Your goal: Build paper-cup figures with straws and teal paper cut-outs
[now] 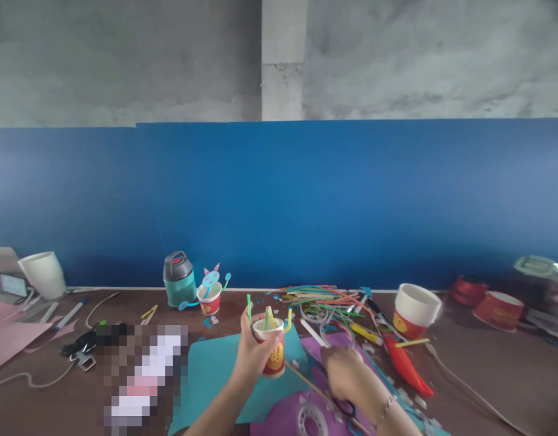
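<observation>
My left hand [255, 351] is closed around a red and white paper cup [275, 363], held upright above the turquoise paper [215, 369]. A green straw and a bent yellow straw [288, 321] stick up at the cup's sides, and more straw pieces stand inside it. Over the purple paper [283, 418], my right hand [345, 372] points down, blurred, its fingers hidden beneath it. Close by lie scissors [346, 409] with dark handles, a thin wooden stick [312, 387] and a white strip [312, 333]. A white tape roll [312, 419] rests on the purple paper.
Behind are loose coloured straws [324, 297] and a cup with a cat figure [210, 297] beside a teal flask [179, 281]. To the right sit a large paper cup [415, 309] and a red pointed object [406, 366]. A cable [478, 387] crosses the table; a blue partition [279, 200] stands behind.
</observation>
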